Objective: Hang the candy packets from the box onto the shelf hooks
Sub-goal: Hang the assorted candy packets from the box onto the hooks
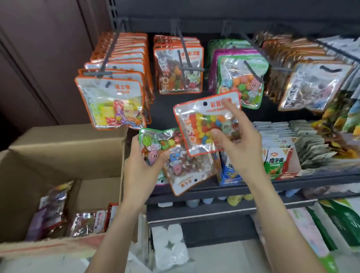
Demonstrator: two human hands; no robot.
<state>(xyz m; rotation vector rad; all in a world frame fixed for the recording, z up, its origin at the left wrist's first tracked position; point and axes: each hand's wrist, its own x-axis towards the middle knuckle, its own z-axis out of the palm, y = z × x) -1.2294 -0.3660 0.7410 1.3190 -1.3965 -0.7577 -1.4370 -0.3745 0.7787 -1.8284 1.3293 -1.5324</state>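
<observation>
Fingers of the right hand (238,145) pinch an orange-edged candy packet (205,122) below the hooks (186,52). Left hand (143,165) grips a small bunch of packets (172,157) beside the cardboard box (57,163).

My view: two bare forearms, no sleeves in frame. Left hand (142,169) and right hand (241,145) ungloved, slender fingers, short nails.

Hooks (188,54) packed full – dark gap (165,108) below them

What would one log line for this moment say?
right hand: holds orange-edged packet | left hand: grips packet bundle | box: packets remain
</observation>
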